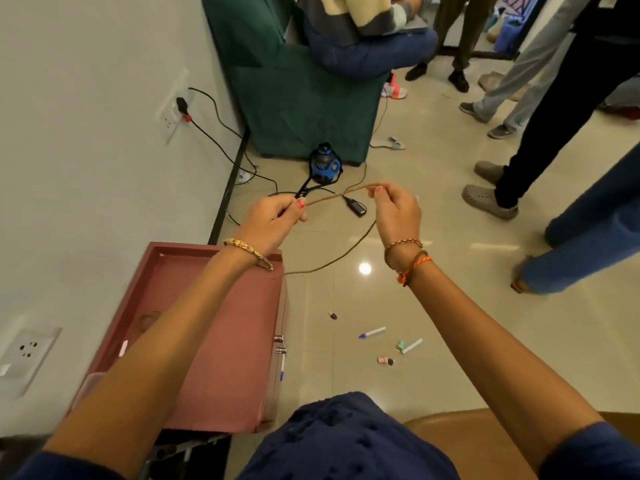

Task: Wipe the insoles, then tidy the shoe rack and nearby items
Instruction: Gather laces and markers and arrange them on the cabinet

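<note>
A thin brown cord, maybe a shoelace [337, 195], is stretched in the air between both hands, above the glossy cream tiled floor [433, 306] and just past the far corner of the low reddish-brown cabinet with a tray-like top [221, 341]. The left hand [273, 220] pinches one end between curled fingers and thumb; the right hand [398, 211] pinches the other end at its fingertips, and the slack drops from there in a loop back toward the cabinet's far corner. On the floor to the right of the cabinet lie a white marker with a blue cap [372, 332], another white marker with a green cap [409, 346], and a small pink piece [385, 360]. Beyond the cabinet, a blue and black bottle [325, 163] stands at the foot of a dark green armchair [294, 91], with black cables running along the wall. Several people's legs stand farther right.
</note>
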